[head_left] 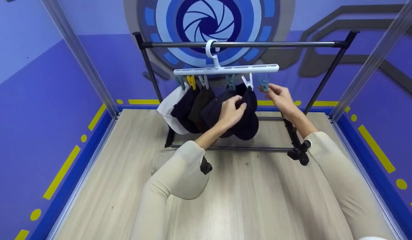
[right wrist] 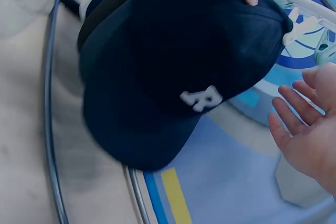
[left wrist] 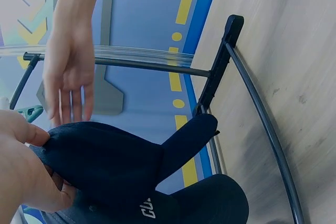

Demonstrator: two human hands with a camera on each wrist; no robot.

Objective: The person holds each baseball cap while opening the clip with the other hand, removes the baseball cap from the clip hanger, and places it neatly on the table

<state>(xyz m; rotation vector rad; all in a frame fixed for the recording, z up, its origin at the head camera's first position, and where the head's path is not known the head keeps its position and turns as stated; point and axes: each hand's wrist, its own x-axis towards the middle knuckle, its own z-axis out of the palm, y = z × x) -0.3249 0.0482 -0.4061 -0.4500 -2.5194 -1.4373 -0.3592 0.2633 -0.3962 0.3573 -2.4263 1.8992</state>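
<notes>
Left hand [head_left: 230, 112]: fingers pinch the R-lettered baseball cap [right wrist: 184, 72].
Cap axis: brim downward, below and to right of these fingers.
Teal clip [head_left: 263, 83]: hangs vertical, just left of the nearer right hand [head_left: 281, 100].
Right fingers: loosely spread, holding nothing.

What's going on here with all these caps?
A person's left hand grips a dark cap that hangs from a white clip. The right hand is at the green clip beside it. Other caps hang from the same white hanger, and a beige cap lies below.
</notes>
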